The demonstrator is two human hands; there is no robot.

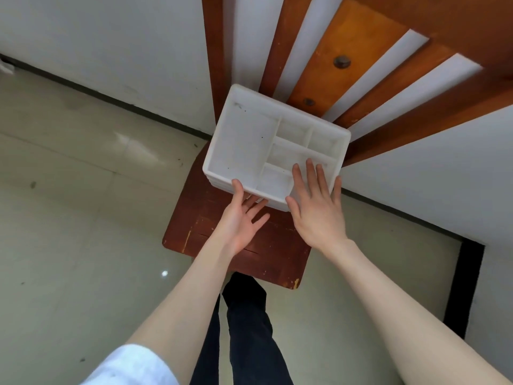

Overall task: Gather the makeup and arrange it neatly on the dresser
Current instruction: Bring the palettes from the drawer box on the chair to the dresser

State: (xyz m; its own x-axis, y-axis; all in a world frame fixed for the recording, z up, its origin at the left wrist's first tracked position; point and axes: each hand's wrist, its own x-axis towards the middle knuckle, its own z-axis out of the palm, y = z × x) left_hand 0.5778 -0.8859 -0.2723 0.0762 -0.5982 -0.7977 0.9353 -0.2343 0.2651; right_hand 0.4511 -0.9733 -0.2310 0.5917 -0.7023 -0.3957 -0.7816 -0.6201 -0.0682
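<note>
A white plastic organizer tray with several open compartments sits at the back of a dark wooden chair seat, against the slatted backrest. The left hand is palm up – thumb on the tray's near rim, fingers spread below. The right hand lies flat, fingers straight, over the near right corner. No makeup is visible.
</note>
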